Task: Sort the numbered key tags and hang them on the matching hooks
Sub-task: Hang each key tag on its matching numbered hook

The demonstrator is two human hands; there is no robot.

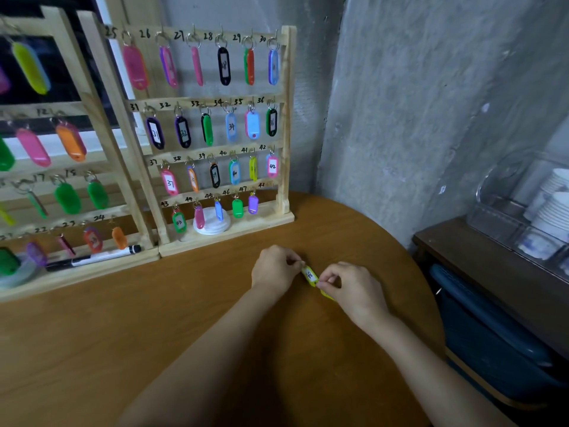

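One yellow tag (309, 275), perhaps 48 | left hand (274, 269) + right hand (351, 288) pinching

Bare table (184, 334) lies open up to the rack (286, 118); a white disc (212, 230) crowds its base

One camera sits on the person's head. It looks forward and down, close over the round brown wooden table (92, 318). The pale wooden hook racks (287, 124) stand ahead on the left, the rough grey wall (400, 118) on the right.
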